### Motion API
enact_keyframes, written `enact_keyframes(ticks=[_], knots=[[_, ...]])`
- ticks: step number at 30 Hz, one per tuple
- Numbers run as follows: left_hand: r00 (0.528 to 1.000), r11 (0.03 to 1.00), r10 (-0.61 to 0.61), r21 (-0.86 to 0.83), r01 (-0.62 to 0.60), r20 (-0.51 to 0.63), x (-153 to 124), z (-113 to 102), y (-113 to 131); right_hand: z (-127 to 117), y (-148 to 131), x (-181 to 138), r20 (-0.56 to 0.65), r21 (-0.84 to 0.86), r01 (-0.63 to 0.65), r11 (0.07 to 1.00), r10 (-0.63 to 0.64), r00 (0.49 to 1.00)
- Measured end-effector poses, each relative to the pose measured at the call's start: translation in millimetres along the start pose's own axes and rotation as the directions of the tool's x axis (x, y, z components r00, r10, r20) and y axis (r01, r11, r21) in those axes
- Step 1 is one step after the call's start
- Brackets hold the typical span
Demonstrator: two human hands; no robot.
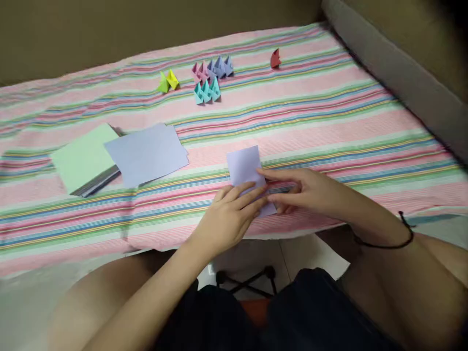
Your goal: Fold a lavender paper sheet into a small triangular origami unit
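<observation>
Nearest to us, below our hands, we see dark clothing [314,302] over the lap, and a black cord [383,247] circles the wrist behind our right hand [292,191]. Our left hand [232,214] lies palm down, its fingers stretched out and resting on a lilac sheet [243,165], gripping nothing that we can see. Our right hand touches that sheet's right edge with index finger and thumb reaching forward and the other fingers curled; we cannot tell whether it pinches the paper. The sheet lies under our left fingers, its far end showing beyond them, on a striped cloth [347,141].

Farther out and left of our left hand we find loose blue-grey sheets [148,153], overlapping a green-topped paper stack [84,158]. Well beyond our left hand stand three teal folded pieces [206,91] in a row, with pink folded pieces [200,72] and violet-blue folded pieces [220,67] just behind. Two yellowish folded pieces [172,79] stand left of these. Beyond our right hand sits a red folded piece [275,58].
</observation>
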State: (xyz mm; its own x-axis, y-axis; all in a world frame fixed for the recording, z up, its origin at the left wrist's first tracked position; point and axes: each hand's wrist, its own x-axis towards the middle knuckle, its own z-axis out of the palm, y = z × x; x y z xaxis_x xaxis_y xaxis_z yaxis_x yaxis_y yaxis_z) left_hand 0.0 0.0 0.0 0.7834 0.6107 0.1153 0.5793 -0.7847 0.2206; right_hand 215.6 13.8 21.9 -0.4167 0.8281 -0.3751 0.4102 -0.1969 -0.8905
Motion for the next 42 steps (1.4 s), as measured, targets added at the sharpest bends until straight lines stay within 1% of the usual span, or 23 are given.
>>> enact_keyframes(ticks=[2,5,6,8,11,14,17,19,20,22,25,27,30,35,38,40,42], knots=[[1.0,1.0,0.009,-0.005,-0.009,-0.004,-1,2,-1,-5,-2,-3,-0.16,-0.051,0.022,0.998,-0.03,0.987],[1.0,1.0,0.023,-0.014,-0.023,-0.001,-1,2,-2,-8,-3,-6,-0.3,-0.145,0.008,0.989,-0.051,0.953],[1.0,0.999,0.027,-0.017,-0.027,0.0,-1,2,-2,-6,-3,-6,-0.316,-0.174,-0.007,0.985,-0.049,0.947],[1.0,0.999,0.03,-0.025,-0.03,0.005,-1,2,-3,-1,-3,-6,-0.303,-0.201,-0.024,0.979,-0.039,0.952],[0.999,0.999,0.033,-0.037,-0.032,0.007,-1,0,-4,7,-1,-6,-0.316,-0.212,-0.005,0.977,-0.064,0.947],[0.999,0.997,0.042,-0.061,-0.042,0.01,0,0,-5,11,-1,-6,-0.339,-0.22,0.013,0.975,-0.089,0.936],[0.999,0.995,0.042,-0.093,-0.041,0.014,0,0,-5,10,-1,-8,-0.348,-0.183,-0.019,0.983,-0.047,0.936],[0.999,0.994,0.041,-0.102,-0.042,-0.008,0,1,-5,10,-2,-11,-0.335,-0.103,-0.073,0.992,0.034,0.942],[0.998,0.994,0.047,-0.1,-0.05,-0.036,-1,2,-5,10,-3,-12,-0.307,-0.05,-0.102,0.994,0.081,0.948],[0.988,0.993,0.08,-0.071,-0.09,-0.129,-3,4,-4,11,-4,-14,-0.221,0.047,-0.152,0.987,0.159,0.962],[0.949,0.984,0.176,0.028,-0.174,-0.262,-9,7,-3,13,-7,-15,-0.11,0.121,-0.208,0.971,0.221,0.969],[0.928,0.975,0.22,0.075,-0.207,-0.3,-14,8,-2,14,-8,-14,-0.072,0.142,-0.243,0.96,0.254,0.964],[0.912,0.975,0.223,0.075,-0.21,-0.343,-18,8,0,16,-9,-11,-0.029,0.186,-0.281,0.941,0.291,0.956],[0.895,0.97,0.242,0.066,-0.235,-0.375,-18,7,1,19,-7,-4,-0.049,0.244,-0.271,0.931,0.291,0.956],[0.893,0.963,0.262,0.035,-0.268,-0.366,-16,5,2,21,-7,0,-0.025,0.246,-0.25,0.936,0.264,0.964],[0.897,0.963,0.257,0.016,-0.27,-0.36,-15,2,3,22,-8,1,-0.023,0.235,-0.21,0.949,0.221,0.975],[0.914,0.974,0.185,-0.053,-0.218,-0.361,-16,-4,5,23,-10,0,-0.072,0.213,-0.112,0.971,0.13,0.989]])
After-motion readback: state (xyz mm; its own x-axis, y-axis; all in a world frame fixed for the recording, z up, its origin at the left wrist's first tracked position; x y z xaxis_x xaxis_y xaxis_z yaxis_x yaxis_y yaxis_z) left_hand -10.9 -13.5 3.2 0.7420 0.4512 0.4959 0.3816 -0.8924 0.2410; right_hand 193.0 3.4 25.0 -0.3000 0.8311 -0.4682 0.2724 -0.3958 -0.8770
